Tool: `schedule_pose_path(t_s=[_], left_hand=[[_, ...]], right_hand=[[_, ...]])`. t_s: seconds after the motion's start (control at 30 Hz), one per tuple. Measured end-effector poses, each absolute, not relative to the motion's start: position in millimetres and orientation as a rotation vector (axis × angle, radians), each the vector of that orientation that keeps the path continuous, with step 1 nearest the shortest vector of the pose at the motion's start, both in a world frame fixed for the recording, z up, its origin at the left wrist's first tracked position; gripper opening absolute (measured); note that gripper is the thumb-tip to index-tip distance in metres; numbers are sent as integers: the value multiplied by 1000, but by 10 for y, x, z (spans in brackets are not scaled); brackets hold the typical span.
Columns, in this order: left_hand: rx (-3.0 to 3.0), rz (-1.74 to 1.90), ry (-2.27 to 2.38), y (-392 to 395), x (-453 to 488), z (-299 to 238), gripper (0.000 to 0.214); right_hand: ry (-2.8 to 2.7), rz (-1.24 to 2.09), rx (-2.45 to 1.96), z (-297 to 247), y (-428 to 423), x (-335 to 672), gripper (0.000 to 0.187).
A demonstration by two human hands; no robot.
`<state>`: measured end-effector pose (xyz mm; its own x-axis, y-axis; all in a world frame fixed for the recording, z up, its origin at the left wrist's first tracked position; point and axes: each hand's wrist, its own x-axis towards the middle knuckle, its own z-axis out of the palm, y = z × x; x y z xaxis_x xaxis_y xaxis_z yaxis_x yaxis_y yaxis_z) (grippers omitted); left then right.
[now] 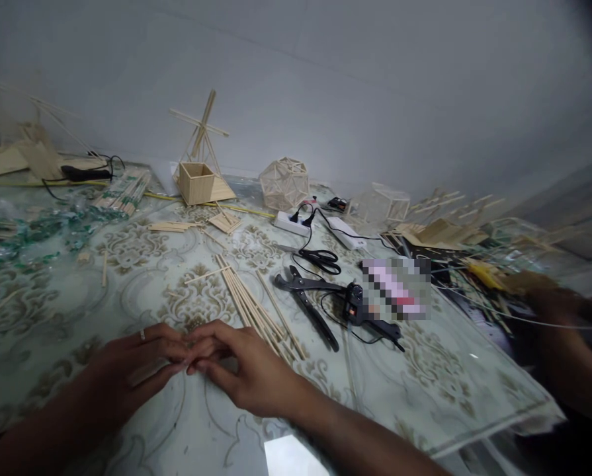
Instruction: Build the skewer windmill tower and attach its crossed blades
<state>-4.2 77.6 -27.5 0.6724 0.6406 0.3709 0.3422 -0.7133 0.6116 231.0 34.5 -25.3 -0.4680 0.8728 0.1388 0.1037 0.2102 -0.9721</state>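
Note:
My left hand [139, 362] and my right hand [249, 367] meet fingertip to fingertip low over the table, left of centre. Both have their fingers pinched together; anything between them is hidden or too small to make out. Just beyond my right hand lies a bundle of thin wooden sticks [251, 299], with a single stick [280, 314] beside it. Farther right are black-handled cutting pliers [308, 304], lying spread apart, and a black glue gun [370, 318] with a cord. Black-handled scissors [320, 259] lie behind the pliers.
A wooden box with a stick windmill frame [196, 184] and a stick polyhedron [284, 185] stand at the back. A white power strip [293, 225] with plugs is nearby. Plastic-wrapped sticks [124, 190] lie left. At right, another person's arm [568, 337] reaches over cluttered materials.

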Motion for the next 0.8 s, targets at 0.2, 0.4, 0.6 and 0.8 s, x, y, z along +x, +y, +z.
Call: schedule_pose_path(t_s=[0.2, 0.4, 0.6, 0.8], left_hand=[[2392, 820, 800, 783, -39, -244, 12], [2345, 689, 905, 831, -80, -263, 12], [2350, 669, 950, 890, -124, -367, 17], [2371, 671, 997, 867, -110, -308, 22]], right_hand=[[-1908, 1220, -954, -201, 338, 2353, 44], [-2030, 1017, -1125, -18, 424, 2462, 17], [-1761, 512, -1276, 565, 270, 3077, 42], [-1293, 86, -1661, 295, 141, 4624, 47]])
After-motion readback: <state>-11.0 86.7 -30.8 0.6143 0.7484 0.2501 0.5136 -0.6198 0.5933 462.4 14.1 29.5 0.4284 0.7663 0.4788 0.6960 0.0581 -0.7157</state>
